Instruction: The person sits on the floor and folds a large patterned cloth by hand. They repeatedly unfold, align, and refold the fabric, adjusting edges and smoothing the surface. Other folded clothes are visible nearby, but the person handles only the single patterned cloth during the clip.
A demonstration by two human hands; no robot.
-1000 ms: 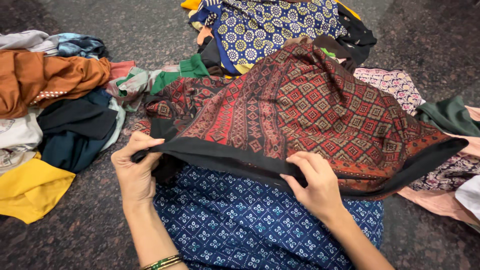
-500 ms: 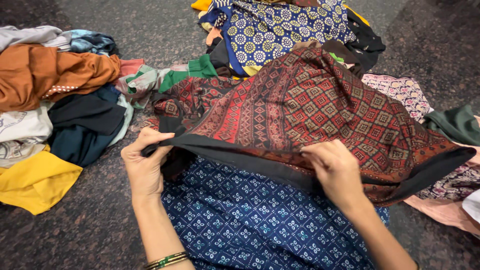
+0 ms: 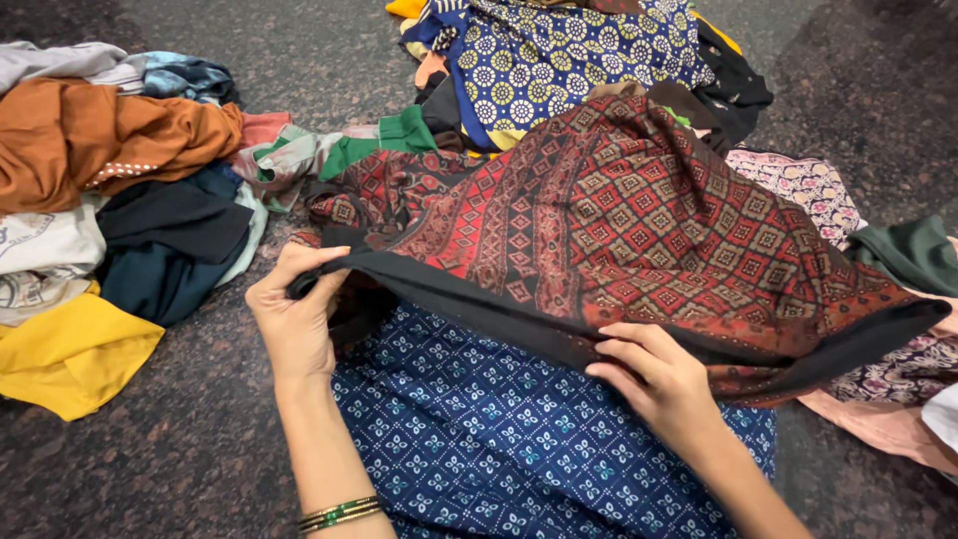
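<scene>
A red and black patterned cloth [image 3: 639, 220] with a black border is spread over a dark blue printed cloth [image 3: 499, 439] on the speckled dark floor. My left hand [image 3: 295, 317] pinches the black border at the cloth's left corner. My right hand [image 3: 661, 377] grips the same border further right, near the middle of its front edge. The border stretches between both hands and lifts slightly off the blue cloth. A green and gold bangle [image 3: 339, 514] sits on my left wrist.
A pile of clothes lies at the left: orange [image 3: 90, 140], black and navy [image 3: 170, 245], white [image 3: 45, 255], yellow [image 3: 70, 354]. A blue and yellow printed cloth [image 3: 559, 60] lies behind. Pink floral [image 3: 798, 185], dark green [image 3: 913, 255] and peach [image 3: 878, 424] cloths sit right.
Both hands have shifted slightly along the black border and pulled it tauter. The view has drifted a little; the piles stay where they were.
</scene>
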